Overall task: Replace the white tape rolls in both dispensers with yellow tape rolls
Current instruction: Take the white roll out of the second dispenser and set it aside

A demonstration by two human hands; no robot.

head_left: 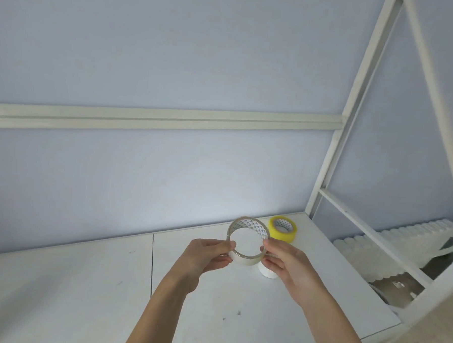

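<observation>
A white tape roll (244, 258) with a patterned cardboard core is held up above the table, its hole facing me. My left hand (205, 256) pinches its left rim and my right hand (283, 261) pinches its right rim. Behind it, a yellow tape roll (282, 230) stands on the white table (83, 282) near the far edge. A second white roll (266, 273) lies on the table, mostly hidden under my right hand. No dispenser is in view.
A white metal frame (333, 161) rises at the table's right end, with a horizontal rail (157, 120) along the pale blue wall. Beyond the frame, a row of white foam pieces (400, 246) sits lower down on the right.
</observation>
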